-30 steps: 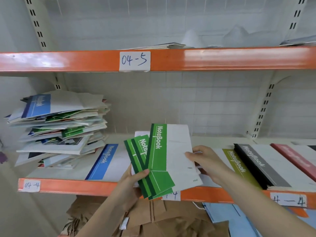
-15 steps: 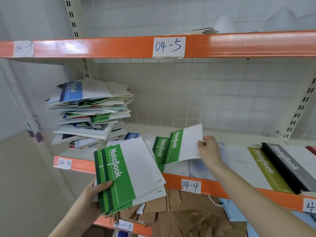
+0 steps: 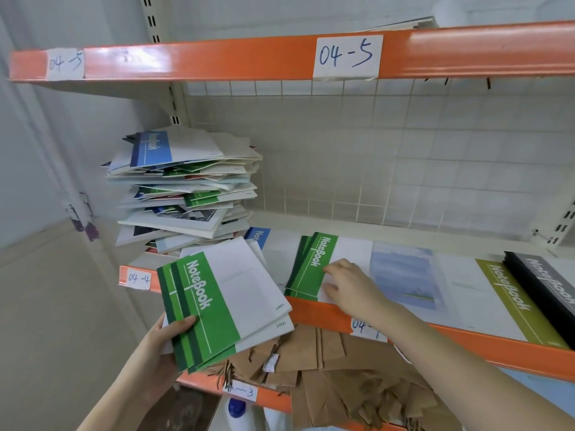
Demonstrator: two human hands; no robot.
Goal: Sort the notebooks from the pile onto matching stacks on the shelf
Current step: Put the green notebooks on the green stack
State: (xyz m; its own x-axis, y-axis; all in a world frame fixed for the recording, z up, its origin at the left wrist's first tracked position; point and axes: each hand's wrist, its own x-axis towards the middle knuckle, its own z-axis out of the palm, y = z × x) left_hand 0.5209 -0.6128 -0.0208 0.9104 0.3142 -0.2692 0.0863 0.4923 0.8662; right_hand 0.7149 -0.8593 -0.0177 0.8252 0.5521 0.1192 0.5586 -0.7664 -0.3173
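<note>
The green notebooks (image 3: 224, 306) are sitting fanned in the left hand (image 3: 161, 346), thumb pinching across the covers so each one can be peeled off. The right hand (image 3: 348, 284) is pressing flat, fingers straight, on the green stack (image 3: 311, 262) lying on the shelf (image 3: 311, 309), probably squaring it (blue and olive stacks alongside). The mixed pile (image 3: 186, 188) is leaning at the shelf's left end, awaiting sorting.

Green notebook (image 3: 314, 264) now flat on shelf (image 3: 357, 315)
</note>
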